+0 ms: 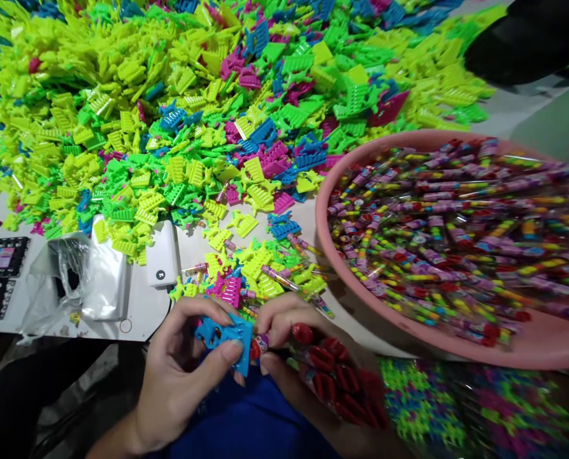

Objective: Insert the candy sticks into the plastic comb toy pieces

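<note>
My left hand point(183, 376) pinches a blue plastic piece point(229, 338) between thumb and fingers, in front of my body. It has a slatted or rectangular end and a cut-out figure at the other. My right hand point(288, 331) is closed on a candy tube point(261, 345) with a purple label and a red tip; the tip meets the edge of the blue piece. How far the tip goes in is hidden. A bundle of red-capped tubes point(339, 376) also rests in the right palm. Loose yellow, green and pink pieces with several tubes point(279, 277) lie just beyond both hands.
A large heap of coloured plastic pieces point(169, 127) covers the table's back. At right stands a pink basin point(327, 223) full of candy tubes. A white power bank point(161, 255), clear plastic bags point(64, 274) and black trays point(0, 258) lie left. Bagged pieces point(422, 401) sit below the basin.
</note>
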Demonstrator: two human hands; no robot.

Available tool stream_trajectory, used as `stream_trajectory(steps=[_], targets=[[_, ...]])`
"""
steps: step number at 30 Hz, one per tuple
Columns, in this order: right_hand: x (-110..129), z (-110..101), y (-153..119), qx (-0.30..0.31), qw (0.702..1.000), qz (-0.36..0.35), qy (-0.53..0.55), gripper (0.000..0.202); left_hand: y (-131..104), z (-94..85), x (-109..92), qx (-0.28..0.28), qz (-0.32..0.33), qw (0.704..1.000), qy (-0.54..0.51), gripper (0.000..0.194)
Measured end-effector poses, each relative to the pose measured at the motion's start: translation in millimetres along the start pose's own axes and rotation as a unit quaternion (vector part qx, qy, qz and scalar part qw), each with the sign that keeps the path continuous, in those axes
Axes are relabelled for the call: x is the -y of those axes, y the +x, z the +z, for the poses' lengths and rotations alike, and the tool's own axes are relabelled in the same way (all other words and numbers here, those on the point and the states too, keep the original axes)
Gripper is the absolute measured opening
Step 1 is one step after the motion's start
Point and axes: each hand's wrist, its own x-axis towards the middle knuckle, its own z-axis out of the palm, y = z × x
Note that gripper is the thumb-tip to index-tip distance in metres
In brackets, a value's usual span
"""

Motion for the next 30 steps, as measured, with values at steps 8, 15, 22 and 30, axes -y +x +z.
stream_trajectory(steps=[8, 15, 22, 30], targets=[[4, 6, -6, -0.029, 0.999, 0.013, 0.024, 0.021, -2, 5.4, -4, -0.024, 0.067, 0.992, 0.101, 0.023], [8, 0, -6, 0.001, 1.0, 0.007, -0.019, 0.026, 1, 1.2, -5, -0.014, 0.095, 0.987, 0.128, 0.02], [1, 5, 0, 0.004, 0.993, 0.073, 0.088, 0.02, 2, -12.5, 0, 0.005, 0.033, 0.996, 0.081, 0.029], [2, 7, -3, -0.022, 1.0, -0.005, 0.002, 0.025, -6, -17.9, 9, -0.03, 0.074, 0.993, 0.084, 0.035]])
